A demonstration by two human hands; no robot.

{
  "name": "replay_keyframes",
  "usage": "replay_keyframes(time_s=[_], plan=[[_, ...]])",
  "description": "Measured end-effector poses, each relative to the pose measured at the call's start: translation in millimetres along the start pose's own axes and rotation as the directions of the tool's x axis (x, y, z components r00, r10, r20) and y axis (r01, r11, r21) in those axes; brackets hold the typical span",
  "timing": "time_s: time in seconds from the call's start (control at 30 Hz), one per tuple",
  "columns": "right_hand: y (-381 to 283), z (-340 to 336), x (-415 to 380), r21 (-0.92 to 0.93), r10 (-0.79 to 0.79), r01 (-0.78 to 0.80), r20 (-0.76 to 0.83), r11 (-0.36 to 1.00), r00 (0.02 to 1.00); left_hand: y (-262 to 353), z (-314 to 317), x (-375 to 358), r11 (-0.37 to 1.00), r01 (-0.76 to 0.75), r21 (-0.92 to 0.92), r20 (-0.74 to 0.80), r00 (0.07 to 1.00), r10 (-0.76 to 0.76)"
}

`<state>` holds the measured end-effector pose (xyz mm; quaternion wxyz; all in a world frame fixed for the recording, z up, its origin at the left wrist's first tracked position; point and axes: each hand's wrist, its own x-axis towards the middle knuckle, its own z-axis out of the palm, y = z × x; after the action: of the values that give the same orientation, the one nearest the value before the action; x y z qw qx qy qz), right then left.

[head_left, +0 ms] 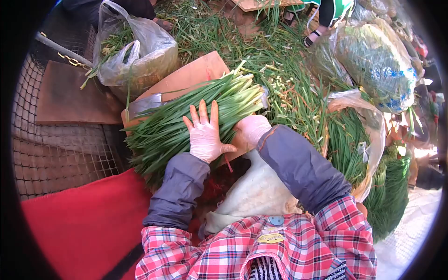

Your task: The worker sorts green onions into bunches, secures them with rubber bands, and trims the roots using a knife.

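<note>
A thick bundle of garlic chives (172,119) lies slantwise over a tan board (198,70), its pale cut ends to the upper right and its green leaf tips to the lower left. My left hand (205,135), in a thin whitish glove, rests on the leaves with fingers spread. Close to the pale ends, my right hand (253,129), gloved too, is curled against the near side of the bundle. Its fingertips are hidden by the stems. A flat grey metal piece (145,105) shows on the board beside the leaves.
Loose leaves and trimmings (289,88) cover the ground ahead. A clear plastic bag of greens (144,51) stands at upper left, a larger filled bag (373,65) at upper right. More chives (347,140) lie in an open bag on my right. Another person's sandaled foot (311,38) is beyond.
</note>
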<state>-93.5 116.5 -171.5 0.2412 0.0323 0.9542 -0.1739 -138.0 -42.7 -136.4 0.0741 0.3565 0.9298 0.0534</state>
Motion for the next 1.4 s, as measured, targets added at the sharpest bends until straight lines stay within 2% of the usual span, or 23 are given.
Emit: replay_keyframes(time_s=[0.1,0.13,0.23,0.27,0.3,0.37,0.47,0.5,0.53,0.57,0.6,0.63,0.7,0.77,0.9,0.97,1.03,1.07,1.17,1.23,1.3,1.33,1.4], plan=[[-12.6,-14.1,-11.5,-0.053,0.036,-0.030,0.108,0.998,0.994,4.9,9.2,1.5,0.999,0.015,0.040,-0.017,1.000,-0.014],[-2.4,6.4,-12.6,-0.250,-0.136,0.125,-0.029,0.960,0.990,6.1,10.0,1.6,0.998,0.022,0.064,-0.020,1.000,-0.021],[25.5,3.0,-22.5,-0.425,0.029,0.040,0.154,0.904,0.988,-3.7,19.6,6.1,0.989,0.001,0.146,-0.118,0.993,0.016],[59.2,-3.2,-20.9,-0.277,0.187,-0.131,0.186,0.952,0.965,-7.1,23.8,7.1,0.985,-0.014,0.172,-0.159,0.986,0.042],[106.3,-4.9,-33.6,-0.488,0.207,-0.064,0.245,0.871,0.947,-8.8,22.8,8.1,0.987,-0.022,0.159,-0.144,0.989,0.045],[99.1,-65.5,-66.0,-0.666,0.478,-0.200,0.264,0.719,0.837,-14.4,15.7,16.2,0.989,-0.037,0.142,-0.123,0.991,0.055],[51.8,-61.3,-73.1,-0.447,0.134,-0.044,0.171,0.893,0.976,-19.0,6.5,25.5,0.991,-0.046,0.127,-0.069,0.996,0.055],[53.8,-23.6,-57.5,-0.384,-0.060,0.103,0.123,0.918,0.991,-20.8,2.8,26.9,0.992,-0.047,0.114,-0.034,0.998,0.051],[26.5,-17.6,-53.4,-0.324,-0.179,0.195,0.078,0.926,0.981,-23.0,1.4,28.4,0.992,-0.059,0.115,-0.043,0.997,0.065],[6.9,-7.1,-46.5,-0.340,-0.279,0.280,0.050,0.898,0.959,-25.6,0.5,31.1,0.992,-0.070,0.100,-0.042,0.996,0.075],[-4.9,13.3,-37.3,-0.288,-0.393,0.360,-0.061,0.887,0.918,-28.1,0.5,32.1,0.993,-0.078,0.085,-0.037,0.996,0.081],[-29.0,5.6,-36.8,-0.233,-0.400,0.384,-0.025,0.893,0.916,-30.5,0.9,32.4,0.994,-0.085,0.072,-0.034,0.996,0.088],[-50.5,30.4,-20.1,-0.324,-0.414,0.362,-0.106,0.874,0.904,-32.1,0.9,35.0,0.992,-0.083,0.092,-0.018,0.996,0.085],[-51.0,38.7,-7.7,-0.317,-0.438,0.394,-0.079,0.863,0.895,-34.6,-5.7,37.9,0.992,-0.095,0.077,0.028,0.995,0.094],[-46.5,32.1,6.2,-0.366,-0.367,0.368,0.076,0.854,0.927,-40.6,-16.4,44.5,0.991,-0.127,0.037,0.096,0.988,0.123],[-45.5,38.0,9.4,-0.359,-0.340,0.339,0.062,0.870,0.938,-42.8,-18.9,46.5,0.991,-0.131,0.001,0.108,0.986,0.130],[-30.3,45.6,9.0,-0.338,-0.402,0.357,-0.073,0.871,0.913,-42.4,-23.7,47.8,0.990,-0.142,0.002,0.113,0.984,0.141],[-26.6,26.7,4.4,-0.251,-0.389,0.380,0.013,0.891,0.921,-41.9,-27.2,48.9,0.990,-0.140,-0.003,0.131,0.982,0.139],[8.4,-6.6,-9.2,-0.040,-0.305,0.302,-0.136,0.952,0.943,-48.1,-31.1,56.6,0.987,-0.155,-0.035,0.156,0.975,0.159],[30.3,-2.4,-13.5,0.366,-0.316,0.417,-0.304,0.832,0.898,-49.1,-35.1,61.3,0.988,-0.139,-0.065,0.193,0.970,0.149],[26.3,-2.2,-19.2,0.694,-0.237,0.473,-0.413,0.544,0.879,-51.3,-40.9,64.7,0.986,-0.134,-0.096,0.229,0.961,0.153],[19.6,-8.1,-27.2,0.962,-0.066,0.183,-0.173,0.203,0.983,-54.1,-44.7,66.2,0.983,-0.135,-0.127,0.238,0.957,0.163],[20.0,-12.5,-30.4,0.984,0.025,0.179,-0.180,0.007,0.983,-55.3,-51.3,65.4,0.981,-0.135,-0.142,0.246,0.955,0.167]])
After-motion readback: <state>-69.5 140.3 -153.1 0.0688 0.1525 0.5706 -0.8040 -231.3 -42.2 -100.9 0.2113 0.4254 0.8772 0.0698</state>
